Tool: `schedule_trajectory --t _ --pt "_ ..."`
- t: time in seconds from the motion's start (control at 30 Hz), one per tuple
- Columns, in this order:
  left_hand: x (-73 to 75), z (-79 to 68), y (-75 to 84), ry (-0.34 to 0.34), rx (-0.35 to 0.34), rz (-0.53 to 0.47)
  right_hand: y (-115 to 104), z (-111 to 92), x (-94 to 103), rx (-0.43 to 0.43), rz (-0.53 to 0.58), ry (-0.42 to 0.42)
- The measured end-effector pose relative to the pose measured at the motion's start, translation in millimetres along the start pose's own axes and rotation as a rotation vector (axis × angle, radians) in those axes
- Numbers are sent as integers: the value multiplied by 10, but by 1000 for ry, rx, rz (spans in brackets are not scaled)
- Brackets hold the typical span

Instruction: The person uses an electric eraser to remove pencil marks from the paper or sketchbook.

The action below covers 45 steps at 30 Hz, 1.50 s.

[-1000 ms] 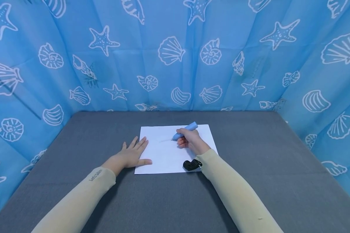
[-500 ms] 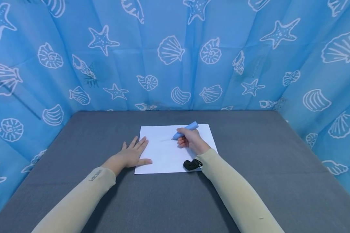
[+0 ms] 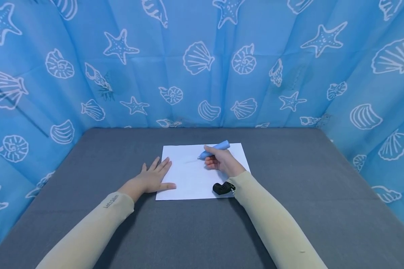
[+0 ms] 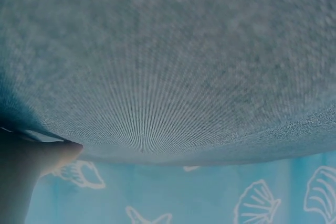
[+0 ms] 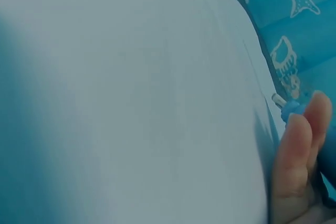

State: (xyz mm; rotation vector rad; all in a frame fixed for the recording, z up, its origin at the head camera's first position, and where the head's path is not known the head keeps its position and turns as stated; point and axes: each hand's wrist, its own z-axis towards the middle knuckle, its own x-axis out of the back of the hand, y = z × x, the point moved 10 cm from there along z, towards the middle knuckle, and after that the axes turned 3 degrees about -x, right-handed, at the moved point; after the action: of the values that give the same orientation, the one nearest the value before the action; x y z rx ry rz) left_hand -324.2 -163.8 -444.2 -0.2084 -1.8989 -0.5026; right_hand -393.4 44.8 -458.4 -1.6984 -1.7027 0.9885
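Note:
A white sheet of paper lies on the grey table. My left hand rests flat on its left edge, fingers spread and thumb out to the side. In the right hand I hold a thick light-blue pen-shaped tool, pinched between thumb and fingers. Its narrow tip points left, close over the paper near a faint grey line. The right wrist view shows the pale tip beside the curled fingers. Only part of the left hand shows in the left wrist view.
A black wrist-worn device hangs below the right sleeve over the paper's lower right. The grey cloth-covered table extends around the sheet. Blue curtains with shells and starfish stand behind and at both sides.
The blue tool's tip has shifted slightly up and away from the right end of the faint line, and the tool lies a little flatter. The left hand keeps its place on the paper.

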Motion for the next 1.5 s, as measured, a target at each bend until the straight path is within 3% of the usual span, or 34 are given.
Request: schedule_trajectory --t 0.2,0.67,1.5 --pt "-20 12 -21 -14 5 15 -3 8 -5 -10 1 -25" --pt "24 -23 -5 0 -7 4 7 26 1 1 -22 88" --pt "-7 -8 -36 -6 5 21 13 28 -10 23 -29 78"
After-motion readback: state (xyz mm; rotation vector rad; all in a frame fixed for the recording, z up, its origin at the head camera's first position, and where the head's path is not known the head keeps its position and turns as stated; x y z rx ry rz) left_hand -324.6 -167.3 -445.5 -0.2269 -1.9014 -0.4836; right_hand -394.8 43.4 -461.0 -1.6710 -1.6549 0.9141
